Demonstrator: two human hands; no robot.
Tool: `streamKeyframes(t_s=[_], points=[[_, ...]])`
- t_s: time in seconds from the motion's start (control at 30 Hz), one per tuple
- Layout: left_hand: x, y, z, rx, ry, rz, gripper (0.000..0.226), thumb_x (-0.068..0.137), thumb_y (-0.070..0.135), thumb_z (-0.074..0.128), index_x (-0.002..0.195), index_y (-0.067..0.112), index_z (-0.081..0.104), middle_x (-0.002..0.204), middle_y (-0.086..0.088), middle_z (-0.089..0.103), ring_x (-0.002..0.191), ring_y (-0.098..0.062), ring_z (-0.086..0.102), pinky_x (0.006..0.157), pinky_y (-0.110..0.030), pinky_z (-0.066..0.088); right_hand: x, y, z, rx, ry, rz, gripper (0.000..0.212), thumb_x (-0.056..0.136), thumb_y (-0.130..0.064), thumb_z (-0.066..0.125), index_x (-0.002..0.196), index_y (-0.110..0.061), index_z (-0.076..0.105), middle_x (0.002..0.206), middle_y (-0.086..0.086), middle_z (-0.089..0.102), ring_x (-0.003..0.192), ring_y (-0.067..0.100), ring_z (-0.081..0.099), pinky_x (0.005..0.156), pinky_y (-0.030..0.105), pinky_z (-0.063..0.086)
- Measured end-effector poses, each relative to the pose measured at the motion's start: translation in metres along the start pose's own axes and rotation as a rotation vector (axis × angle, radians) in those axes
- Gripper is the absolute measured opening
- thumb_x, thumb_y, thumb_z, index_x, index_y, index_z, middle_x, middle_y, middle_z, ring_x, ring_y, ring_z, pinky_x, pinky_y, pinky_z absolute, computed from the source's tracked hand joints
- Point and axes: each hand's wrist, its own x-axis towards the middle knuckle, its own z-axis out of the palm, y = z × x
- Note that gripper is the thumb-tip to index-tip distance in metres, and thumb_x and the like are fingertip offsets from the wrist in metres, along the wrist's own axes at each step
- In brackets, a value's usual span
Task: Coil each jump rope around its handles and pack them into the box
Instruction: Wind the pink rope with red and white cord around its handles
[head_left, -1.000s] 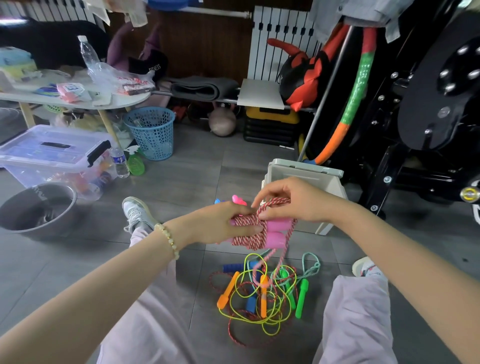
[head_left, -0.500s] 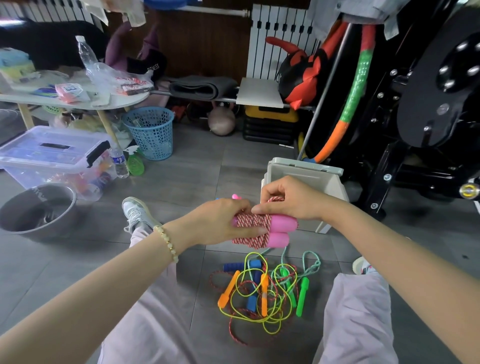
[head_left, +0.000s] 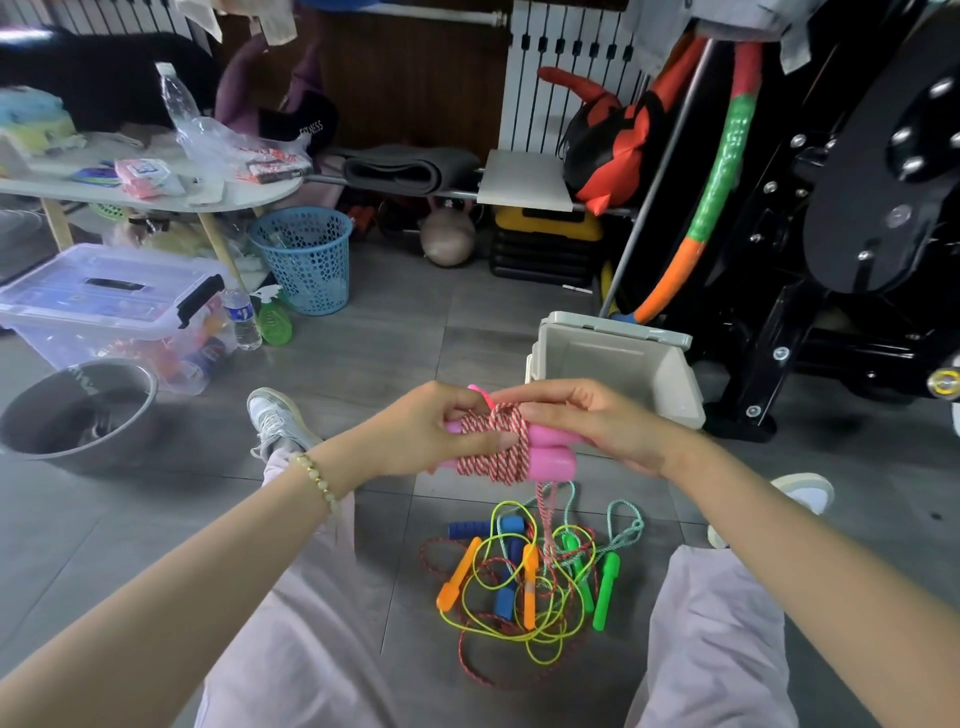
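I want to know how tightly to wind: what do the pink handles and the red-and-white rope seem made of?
The handles look like soft foam: matte, no glare, rounded ends, though matte plastic is possible. The rope looks like braided fabric cord, cotton or nylon: twisted red-white strands show.

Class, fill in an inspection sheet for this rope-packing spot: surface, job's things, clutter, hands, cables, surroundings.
Surface: grey tiled floor, with the person seated on it.
Job's things: pink-handled jump rope with red-and-white cord, partly coiled round its handles, tail hanging to the floor; tangled pile of orange-, blue- and green-handled ropes on the floor; open white plastic box beyond the hands.
Clutter: clear lidded storage tub, grey metal bowl, blue mesh wastebasket, green spray bottle.
Hands: left hand grips the handles and coil; right hand pinches the cord atop the coil.
Cables: nothing seen.
Surroundings: white radiator, black exercise machine, low white table.
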Motion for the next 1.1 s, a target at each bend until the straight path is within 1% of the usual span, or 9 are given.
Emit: streamKeyframes(t_s=[0.2,0.3,0.37,0.43,0.53,0.6,0.73,0.93,1.1], points=[[0.003,0.002,0.003,-0.153,-0.012,0.007,0.018,0.084,0.035,0.064,0.077,0.019,0.061,0.05,0.005,0.06,0.039,-0.006,0.048,0.039,-0.02,0.041,-0.008,0.01,0.007,0.461,-0.08,0.056,0.072,0.064,-0.052,0.077,0.126,-0.021,0.058,0.127,0.009,0.061,0.112,0.023,0.06,0.088,0.034,0.052],[0.003,-0.004,0.002,-0.197,-0.013,0.01,0.027,0.084,0.041,0.065,0.081,0.014,0.06,0.048,0.003,0.056,0.037,-0.008,0.045,0.037,-0.019,0.04,-0.011,0.015,0.012,0.496,-0.017,0.1,0.087,0.045,-0.052,0.088,0.117,-0.015,0.057,0.106,0.007,0.071,0.098,0.019,0.067,0.081,0.033,0.056],[0.005,-0.004,0.003,-0.154,0.024,-0.011,0.029,0.082,0.043,0.067,0.086,0.018,0.053,0.042,0.005,0.051,0.035,-0.006,0.043,0.037,-0.019,0.038,-0.012,0.016,0.015,0.458,0.02,0.097,0.083,0.044,-0.05,0.089,0.113,-0.016,0.057,0.1,0.004,0.072,0.093,0.017,0.068,0.08,0.033,0.057],[0.006,-0.002,0.004,-0.138,0.059,-0.03,0.04,0.079,0.044,0.067,0.104,0.021,0.046,0.044,0.002,0.054,0.036,-0.006,0.044,0.038,-0.02,0.039,-0.011,0.016,0.017,0.408,0.058,0.095,0.061,0.062,-0.044,0.082,0.111,-0.018,0.057,0.101,0.005,0.071,0.093,0.017,0.067,0.082,0.035,0.056],[0.006,-0.003,0.006,-0.173,0.007,0.059,0.066,0.078,0.054,0.065,0.136,0.042,0.037,0.072,-0.008,0.068,0.052,-0.027,0.058,0.049,-0.035,0.054,-0.01,0.015,0.017,0.369,0.123,0.105,0.029,0.08,-0.03,0.06,0.107,-0.019,0.058,0.102,0.009,0.067,0.09,0.017,0.066,0.084,0.037,0.054],[0.007,-0.005,0.008,-0.186,0.007,0.101,0.052,0.079,0.057,0.064,0.128,0.045,0.051,0.093,-0.007,0.073,0.066,-0.041,0.063,0.055,-0.048,0.056,-0.009,0.016,0.016,0.382,0.126,0.098,0.029,0.081,-0.028,0.06,0.108,-0.019,0.059,0.102,0.008,0.068,0.091,0.018,0.066,0.085,0.039,0.054],[0.007,-0.001,0.01,-0.147,0.093,0.107,0.035,0.079,0.054,0.067,0.107,0.033,0.065,0.086,-0.007,0.074,0.07,-0.036,0.068,0.052,-0.047,0.056,-0.005,0.022,0.015,0.422,0.176,0.097,0.039,0.075,-0.032,0.065,0.11,-0.016,0.059,0.106,0.01,0.067,0.098,0.02,0.064,0.091,0.039,0.052],[0.011,0.002,0.008,-0.046,0.159,0.007,0.029,0.085,0.037,0.064,0.092,0.013,0.051,0.052,0.003,0.058,0.038,-0.007,0.047,0.037,-0.021,0.041,0.002,0.027,0.02,0.47,0.273,0.071,0.038,0.071,-0.028,0.063,0.107,-0.014,0.06,0.098,0.005,0.068,0.092,0.017,0.064,0.082,0.03,0.056],[0.021,0.001,0.001,-0.101,0.257,-0.017,0.023,0.087,0.034,0.063,0.084,0.017,0.047,0.049,0.004,0.058,0.036,-0.005,0.045,0.035,-0.022,0.041,0.003,0.034,0.027,0.535,0.212,0.055,0.038,0.075,-0.021,0.061,0.11,-0.008,0.059,0.097,0.007,0.067,0.082,0.016,0.065,0.079,0.028,0.056]])
